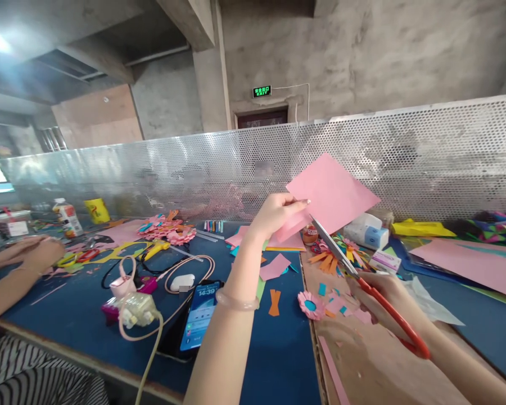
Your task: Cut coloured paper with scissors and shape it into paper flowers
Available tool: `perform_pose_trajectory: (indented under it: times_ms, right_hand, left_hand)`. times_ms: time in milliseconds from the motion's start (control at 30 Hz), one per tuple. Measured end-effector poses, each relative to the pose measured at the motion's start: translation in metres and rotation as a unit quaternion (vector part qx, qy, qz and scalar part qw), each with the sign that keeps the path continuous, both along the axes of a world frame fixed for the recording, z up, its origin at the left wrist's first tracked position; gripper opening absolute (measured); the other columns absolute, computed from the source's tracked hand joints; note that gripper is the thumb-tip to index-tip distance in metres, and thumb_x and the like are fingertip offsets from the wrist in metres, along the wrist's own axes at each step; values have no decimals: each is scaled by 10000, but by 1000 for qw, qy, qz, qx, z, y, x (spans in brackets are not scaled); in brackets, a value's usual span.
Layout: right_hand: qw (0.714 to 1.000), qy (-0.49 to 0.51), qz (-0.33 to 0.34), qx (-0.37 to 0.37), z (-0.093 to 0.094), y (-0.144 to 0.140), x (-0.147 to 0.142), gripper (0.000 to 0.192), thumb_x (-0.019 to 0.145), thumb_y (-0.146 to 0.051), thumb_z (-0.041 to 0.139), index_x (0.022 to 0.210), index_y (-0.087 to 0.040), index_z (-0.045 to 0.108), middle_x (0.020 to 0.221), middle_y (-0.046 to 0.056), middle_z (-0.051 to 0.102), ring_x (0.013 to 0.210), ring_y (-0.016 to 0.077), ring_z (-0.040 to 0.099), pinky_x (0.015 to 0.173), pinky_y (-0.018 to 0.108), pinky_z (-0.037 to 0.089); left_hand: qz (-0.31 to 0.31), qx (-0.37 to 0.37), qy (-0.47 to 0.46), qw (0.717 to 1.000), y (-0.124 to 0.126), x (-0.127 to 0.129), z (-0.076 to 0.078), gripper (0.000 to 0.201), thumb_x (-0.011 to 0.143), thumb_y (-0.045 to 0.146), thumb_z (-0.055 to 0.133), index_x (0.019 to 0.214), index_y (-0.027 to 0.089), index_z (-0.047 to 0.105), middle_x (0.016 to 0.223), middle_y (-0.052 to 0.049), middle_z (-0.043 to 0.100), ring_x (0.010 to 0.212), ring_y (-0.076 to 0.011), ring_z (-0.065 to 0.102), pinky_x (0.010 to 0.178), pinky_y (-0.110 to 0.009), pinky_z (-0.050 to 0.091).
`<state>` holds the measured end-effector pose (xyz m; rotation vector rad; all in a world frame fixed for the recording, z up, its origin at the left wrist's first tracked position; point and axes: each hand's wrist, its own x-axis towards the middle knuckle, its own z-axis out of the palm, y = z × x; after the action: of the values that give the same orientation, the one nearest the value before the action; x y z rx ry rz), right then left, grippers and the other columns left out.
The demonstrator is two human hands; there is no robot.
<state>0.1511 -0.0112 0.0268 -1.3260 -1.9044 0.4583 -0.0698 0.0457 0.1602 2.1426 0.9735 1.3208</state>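
Large pink square of paper [335, 188], right of centre, held up off the bench and tilted corner-up. Left hand [280, 212], near centre: fingers clamped on the sheet's left side, thumb on the near face. Right hand [383, 295], lower right: fingers closed round the orange-red handles of long steel-bladed scissors [351, 268]. Blade tips at the sheet's lower left; cannot tell whether they bite into it.

Below, at lower centre right: pink fringed paper flower with blue middle [310, 305], small pink and blue scraps around it, on a brown board [375, 377]. Just left of the flower, an orange bow-shaped paper piece [274, 302] on the blue-topped bench [274, 360].

Lower centre left: lit smartphone [201, 315], white earbud case [183, 282] near its top end. Left of centre, heap of pink paper flowers [166, 229]. Far left, another person's hands [42, 254]. Behind all, perforated metal panel [185, 180].
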Motion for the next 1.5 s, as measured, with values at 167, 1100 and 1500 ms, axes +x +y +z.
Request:
perform_pose_trajectory:
  times_ms: [167, 1100, 1500]
  right_hand:
    - [1000, 16, -6, -13, -1, -1, -1, 271, 737, -387, 493, 555, -191, 449, 444, -10, 480, 357, 120, 441, 357, 222, 340]
    - [995, 68, -1, -72, -2, -3, -5, 336, 712, -446, 528, 523, -199, 400, 427, -21, 453, 324, 107, 438, 306, 203, 341]
    - [997, 65, -10, -44, -10, -1, -8, 304, 736, -428, 492, 558, -207, 385, 436, -31, 423, 346, 106, 434, 316, 201, 294]
  left_hand:
    - [-29, -20, -8, 999, 4, -2, -3, 327, 745, 469, 549, 787, 167, 666, 785, -47, 645, 715, -133, 544, 640, -270, 395]
    - [-86, -28, -19, 996, 6, -4, -4, 273, 749, 408, 577, 806, 166, 692, 873, -56, 680, 802, -149, 581, 734, -289, 425]
    - [-96, -47, -17, 994, 7, -6, -6, 272, 754, 391, 589, 872, 168, 692, 981, -70, 685, 919, -170, 589, 835, -302, 417]
